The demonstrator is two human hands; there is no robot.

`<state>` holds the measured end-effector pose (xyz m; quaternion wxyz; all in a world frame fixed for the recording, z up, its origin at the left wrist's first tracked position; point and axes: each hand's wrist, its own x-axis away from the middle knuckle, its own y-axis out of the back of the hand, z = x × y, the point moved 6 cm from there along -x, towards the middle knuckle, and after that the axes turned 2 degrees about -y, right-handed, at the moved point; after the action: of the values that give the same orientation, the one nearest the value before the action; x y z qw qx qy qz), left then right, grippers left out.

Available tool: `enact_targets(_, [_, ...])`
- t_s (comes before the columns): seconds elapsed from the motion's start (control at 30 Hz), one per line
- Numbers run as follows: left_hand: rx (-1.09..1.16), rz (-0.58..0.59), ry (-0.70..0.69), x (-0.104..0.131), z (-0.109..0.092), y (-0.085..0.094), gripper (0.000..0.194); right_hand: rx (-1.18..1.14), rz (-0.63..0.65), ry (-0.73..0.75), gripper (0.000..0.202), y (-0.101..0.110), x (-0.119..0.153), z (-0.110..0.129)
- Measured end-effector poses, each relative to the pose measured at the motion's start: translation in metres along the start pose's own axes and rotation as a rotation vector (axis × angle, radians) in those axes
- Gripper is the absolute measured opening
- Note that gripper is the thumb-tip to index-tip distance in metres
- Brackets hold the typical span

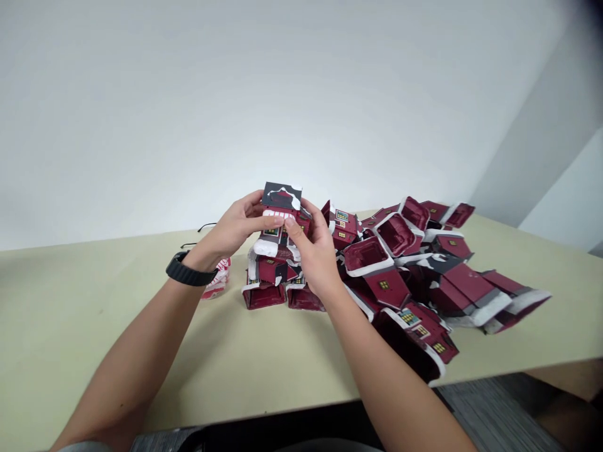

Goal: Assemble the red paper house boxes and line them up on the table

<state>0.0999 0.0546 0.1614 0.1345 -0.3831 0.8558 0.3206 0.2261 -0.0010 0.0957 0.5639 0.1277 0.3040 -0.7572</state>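
Observation:
Between my two hands is a small dark-red toy house (282, 246) with a dark grey roof and white snow trim, its roof end turned upward. My left hand (234, 229), with a black watch on the wrist, grips its left side, thumb across the front. My right hand (316, 251) closes on the right side, and the two thumb tips nearly meet on the front wall. Directly below the held house, other red houses (264, 296) lie on the table with their hollow bases facing me. Whether the held house touches them I cannot tell.
A large heap of similar red houses (391, 282) spreads over the right of the pale table (226, 364). Left of the held house lies a red-and-white striped item (219, 282), near thin black wires (206, 226). A white wall (282, 94) stands behind the table.

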Motion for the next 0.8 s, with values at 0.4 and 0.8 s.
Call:
enact_targets(0.4, [-0.238,-0.019,-0.011,0.019,-0.031,0.015,0.045,0.077,0.144,0.141,0.054,-0.010,0.007,0.022])
enact_targets(0.8, [-0.271,-0.241,0.603,0.248,0.010,0.113,0.061,-0.091,0.168,0.082,0.035,-0.004,0.008,0.016])
